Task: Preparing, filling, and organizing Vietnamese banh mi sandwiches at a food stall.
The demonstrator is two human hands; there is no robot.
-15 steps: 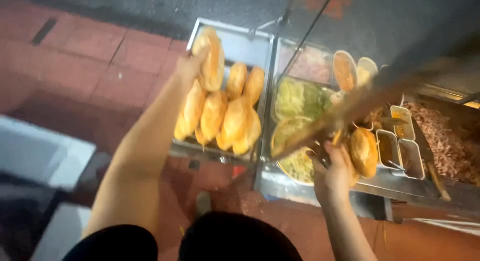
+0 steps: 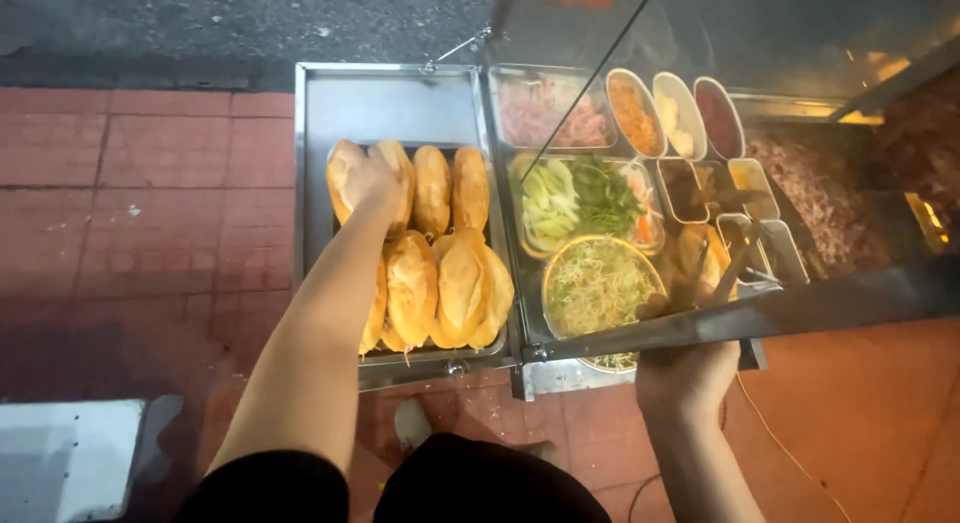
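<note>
**Food cart: left hand on bread tray, right hand at cabinet edge**

The left hand point(image 2: 368, 183) is reaching far over the metal tray point(image 2: 318, 113) and closing around a bread roll point(image 2: 345, 173) at the back-left corner of the pile. The rolls point(image 2: 440, 283) are lying packed side by side – touching one another – and filling the tray's near half up to its front rim. Bare metal is showing behind the pile and along the tray's left wall, leaving open room there.

To the right, a slanted glass pane point(image 2: 590, 83) is standing over the filling compartments. A round bowl of shredded vegetables point(image 2: 598, 283) is sitting just beside the tray's right wall, with small oval tubs point(image 2: 680, 113) lined up behind it.

The right hand point(image 2: 688, 373) is sitting below the cabinet's front metal edge point(image 2: 820, 308), fingers passing under it – its grip cannot be told. Beyond that edge a filled roll point(image 2: 700, 258) and tongs point(image 2: 738, 263) are showing through the glass.
</note>
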